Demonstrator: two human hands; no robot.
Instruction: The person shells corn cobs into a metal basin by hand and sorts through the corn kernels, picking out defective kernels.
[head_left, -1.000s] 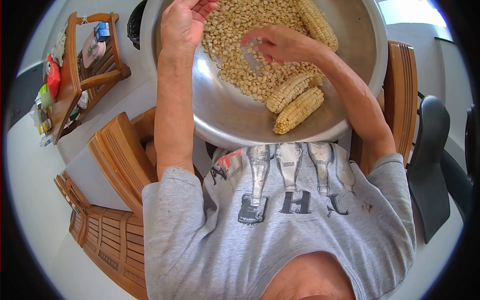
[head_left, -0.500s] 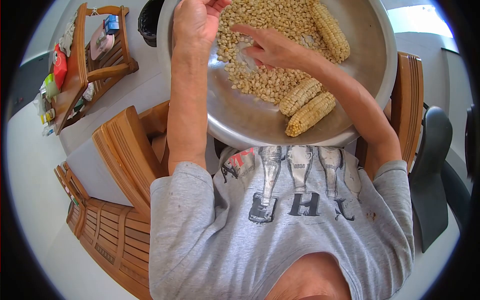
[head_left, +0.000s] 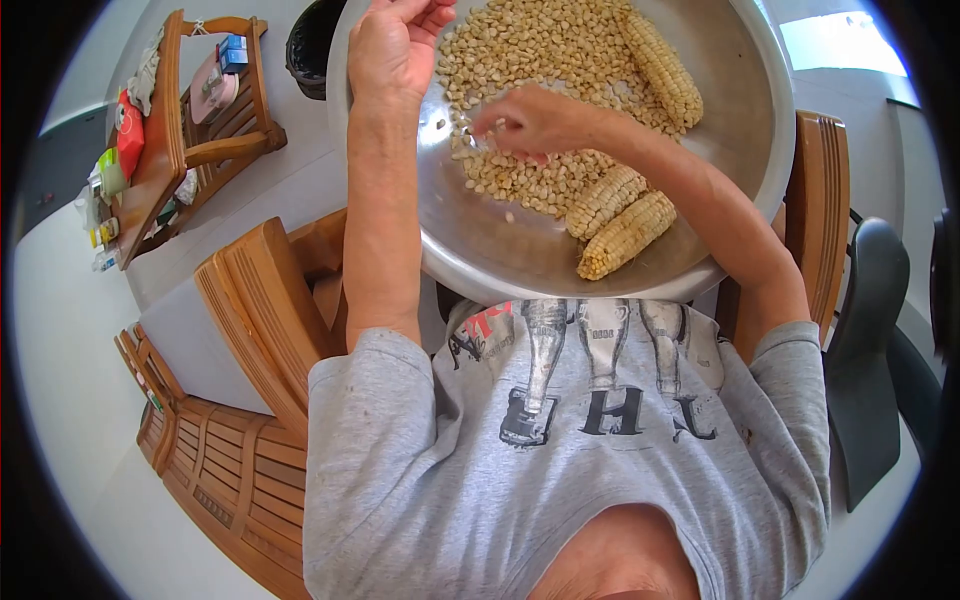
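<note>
A wide metal basin (head_left: 470, 262) holds a layer of loose pale corn kernels (head_left: 520, 50). My left hand (head_left: 398, 48) is over the basin's left side, palm showing, fingers loosely bent and apart; the top edge cuts off some fingertips. Nothing shows in that palm. My right hand (head_left: 530, 120) is at the left part of the kernels, fingers bent, apart and slightly blurred, with no cob in it. Two cobs, one upper (head_left: 604, 200) and one lower (head_left: 628, 236), lie side by side below my right forearm. Another cob (head_left: 662, 72) lies against the kernels at the right.
Wooden chairs stand left (head_left: 265, 310) and right (head_left: 815, 220) of the basin. A black bin (head_left: 308, 50) is beyond its left rim. A wooden table (head_left: 160, 170) with a red packet (head_left: 129, 135) is far left. A dark chair (head_left: 868, 370) is at the right.
My right hand has moved toward me, and its index finger is less stretched out. A single kernel now shows below the pile. My left hand keeps its pose while the view has shifted.
</note>
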